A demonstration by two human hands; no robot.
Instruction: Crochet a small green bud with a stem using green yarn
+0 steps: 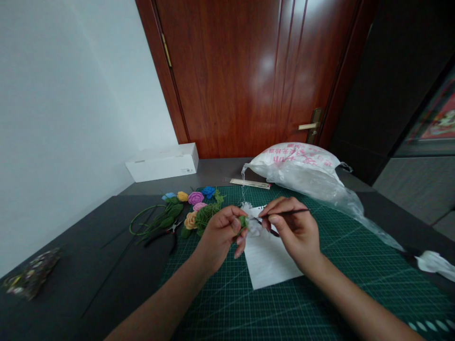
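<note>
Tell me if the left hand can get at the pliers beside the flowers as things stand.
Probably yes, once it lets go: the left hand is pinching a small green piece, but the pliers lie close on its left, with only a green leaf and a yellow flower beside the way.

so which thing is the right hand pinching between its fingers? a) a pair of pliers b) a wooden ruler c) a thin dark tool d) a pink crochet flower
C: the right hand pinches a thin dark tool above the sheet of white paper, its tip reaching toward the small green piece in the left hand.
</note>
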